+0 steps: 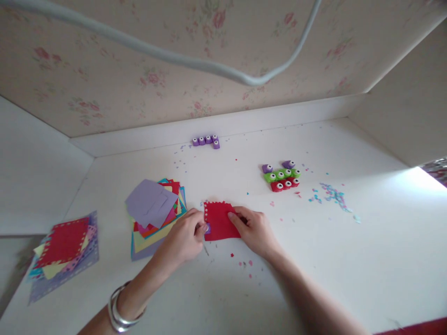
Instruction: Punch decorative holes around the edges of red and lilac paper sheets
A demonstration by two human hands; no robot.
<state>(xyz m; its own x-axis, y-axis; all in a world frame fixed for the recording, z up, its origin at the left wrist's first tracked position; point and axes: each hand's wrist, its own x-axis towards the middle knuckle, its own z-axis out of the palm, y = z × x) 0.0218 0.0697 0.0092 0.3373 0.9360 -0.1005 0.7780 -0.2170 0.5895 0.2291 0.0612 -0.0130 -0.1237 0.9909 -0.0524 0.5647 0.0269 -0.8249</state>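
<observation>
A red sheet of paper lies before me, with a row of small punched shapes along its top and left edges. My left hand is closed on a small purple craft punch at the sheet's left edge, low down. Most of that punch is hidden by the fingers. At the right edge, my right hand pinches the red paper between thumb and fingers. Red and pink punched bits are scattered on the table just below the sheet.
Left of my hands is a pile of coloured paper; farther left, a stack of punched sheets. Purple punches line the back edge. Green punches and red punches sit at right, near confetti. A pale cable hangs in front of the wall.
</observation>
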